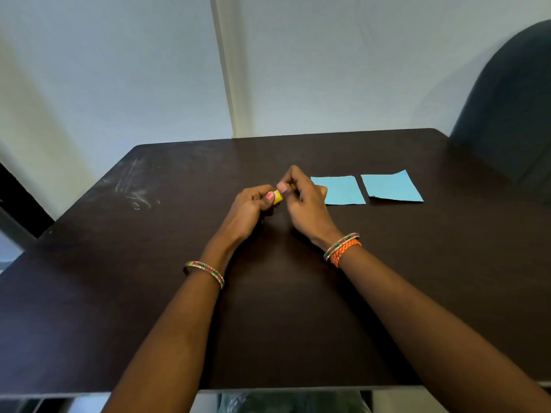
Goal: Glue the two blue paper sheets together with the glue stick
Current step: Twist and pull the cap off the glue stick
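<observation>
Mid-bench: left hand grips yellow glue stick body, right hand pinches its other end, probably the cap. Toward the far right edge, two blue sheets lie flat, just apart. Risk: cap pops, stick slips. Label too small to read.
</observation>
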